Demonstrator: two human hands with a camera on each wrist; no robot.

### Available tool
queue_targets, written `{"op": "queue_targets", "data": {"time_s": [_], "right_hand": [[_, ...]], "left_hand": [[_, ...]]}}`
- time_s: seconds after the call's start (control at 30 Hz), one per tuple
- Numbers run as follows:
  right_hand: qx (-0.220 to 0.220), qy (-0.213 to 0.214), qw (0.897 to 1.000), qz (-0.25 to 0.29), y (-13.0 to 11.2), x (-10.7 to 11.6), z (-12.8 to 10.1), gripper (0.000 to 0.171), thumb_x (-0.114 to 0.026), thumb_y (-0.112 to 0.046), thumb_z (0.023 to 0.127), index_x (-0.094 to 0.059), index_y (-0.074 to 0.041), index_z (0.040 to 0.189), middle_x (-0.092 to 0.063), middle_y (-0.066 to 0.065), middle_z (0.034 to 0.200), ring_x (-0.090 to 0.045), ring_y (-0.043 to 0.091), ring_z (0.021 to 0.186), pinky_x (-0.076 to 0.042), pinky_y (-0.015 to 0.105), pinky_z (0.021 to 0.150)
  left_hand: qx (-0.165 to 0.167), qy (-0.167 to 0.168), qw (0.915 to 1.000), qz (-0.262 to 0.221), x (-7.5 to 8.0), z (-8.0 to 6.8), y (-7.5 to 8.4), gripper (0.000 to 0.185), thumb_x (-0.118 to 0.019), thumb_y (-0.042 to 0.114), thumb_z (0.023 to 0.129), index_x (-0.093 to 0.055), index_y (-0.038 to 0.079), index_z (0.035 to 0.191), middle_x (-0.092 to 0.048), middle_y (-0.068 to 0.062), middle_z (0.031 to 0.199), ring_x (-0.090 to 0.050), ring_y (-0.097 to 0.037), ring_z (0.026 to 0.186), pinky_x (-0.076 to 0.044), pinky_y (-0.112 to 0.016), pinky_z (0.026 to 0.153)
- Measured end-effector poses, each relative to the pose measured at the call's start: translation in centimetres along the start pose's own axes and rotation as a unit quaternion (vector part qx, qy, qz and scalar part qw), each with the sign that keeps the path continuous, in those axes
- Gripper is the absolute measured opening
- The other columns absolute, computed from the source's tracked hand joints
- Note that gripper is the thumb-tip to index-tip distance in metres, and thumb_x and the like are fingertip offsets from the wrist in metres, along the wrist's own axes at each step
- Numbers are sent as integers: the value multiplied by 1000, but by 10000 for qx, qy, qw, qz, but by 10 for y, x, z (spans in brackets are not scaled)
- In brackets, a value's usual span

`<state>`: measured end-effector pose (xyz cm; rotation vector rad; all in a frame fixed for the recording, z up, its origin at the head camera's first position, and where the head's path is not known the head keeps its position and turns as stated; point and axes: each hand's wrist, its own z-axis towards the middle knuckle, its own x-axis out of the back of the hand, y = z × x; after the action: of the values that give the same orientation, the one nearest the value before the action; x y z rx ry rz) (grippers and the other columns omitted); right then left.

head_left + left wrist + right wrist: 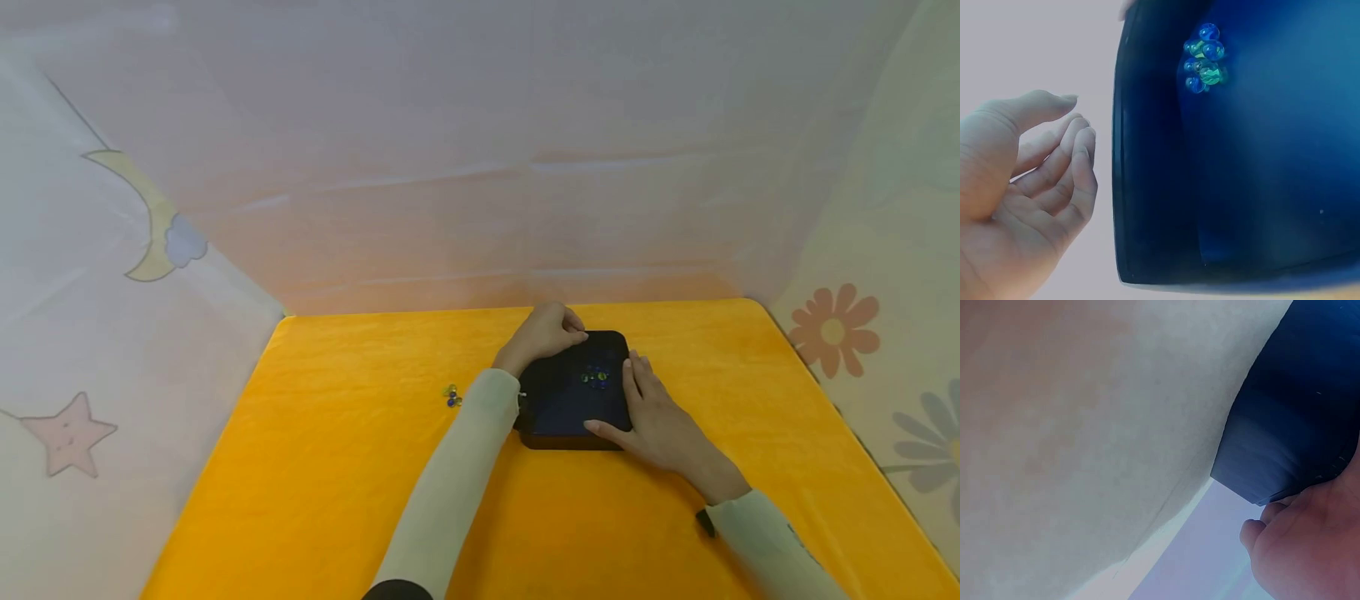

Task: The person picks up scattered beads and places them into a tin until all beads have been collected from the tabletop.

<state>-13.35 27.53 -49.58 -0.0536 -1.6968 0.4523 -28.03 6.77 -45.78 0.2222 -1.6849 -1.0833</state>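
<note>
A black square tray (562, 408) lies on the orange tabletop (337, 467). Several blue and green glass marbles (596, 377) cluster inside it toward its far right. My left hand (573, 332) is at the tray's far left corner. In the left wrist view this hand (1079, 115) has loosely curled fingers just beside the tray's rim (1124, 187), holding nothing, with the marbles (1205, 59) beyond. My right hand (633, 404) rests on the tray's near right corner, fingers straight along the right rim, thumb along the near rim. The right wrist view shows the tray's corner (1297, 425) against my right hand (1310, 550).
A few loose marbles (452, 397) lie on the cloth left of my left sleeve (457, 483). Pale printed fabric walls (112, 333) enclose the table on the left, back and right. The table's edges run close to these walls.
</note>
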Motion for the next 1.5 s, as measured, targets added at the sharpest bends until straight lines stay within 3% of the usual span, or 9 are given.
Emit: {"op": "queue_targets", "data": {"time_s": [0.37,0.53,0.73,0.97,1.17,1.5], "right_hand": [[-54,-34,10000,-11,2,2,1,123,-55,-79,94,-5,8,165,5,28,175,-5,51,162,-30,71,121],[-45,0,10000,8,3,1,2,123,-55,-79,94,-5,8,165,4,28,175,-5,50,163,-30,70,121],[-41,-7,10000,1,4,0,2,122,-55,-78,94,-4,8,165,6,28,175,-6,51,162,-31,70,120],[-97,-26,9999,60,6,-1,1,124,-55,-80,93,-2,5,166,7,27,176,-5,50,163,-31,70,121],[-82,-36,9999,89,5,-2,3,123,-54,-79,94,0,4,166,10,26,175,-2,50,163,-29,71,121],[-6,-87,9998,170,3,-7,8,125,-53,-82,93,3,2,167,13,23,176,2,47,164,-28,70,122]], "left_hand": [[126,-249,9995,167,11,-7,6,23,-69,26,104,-78,11,119,-77,-3,115,-71,-11,93,-60,-27,87],[10,-279,9982,527,20,-16,5,24,-69,26,104,-77,11,121,-76,-4,117,-71,-13,96,-61,-32,91],[-66,-325,9958,856,30,-33,-5,28,-69,27,104,-75,10,125,-77,-4,113,-71,-13,93,-61,-29,87],[150,-421,9934,1058,39,-55,-25,31,-66,26,106,-71,9,131,-76,-6,115,-72,-16,97,-60,-27,84],[245,-518,9883,1415,47,-78,-43,31,-66,26,106,-70,7,130,-76,-5,107,-70,-14,84,-59,-29,79],[633,-251,9852,1571,60,-139,-101,27,-69,25,103,-73,7,123,-75,-5,101,-66,-12,79,-59,-33,77]]}}
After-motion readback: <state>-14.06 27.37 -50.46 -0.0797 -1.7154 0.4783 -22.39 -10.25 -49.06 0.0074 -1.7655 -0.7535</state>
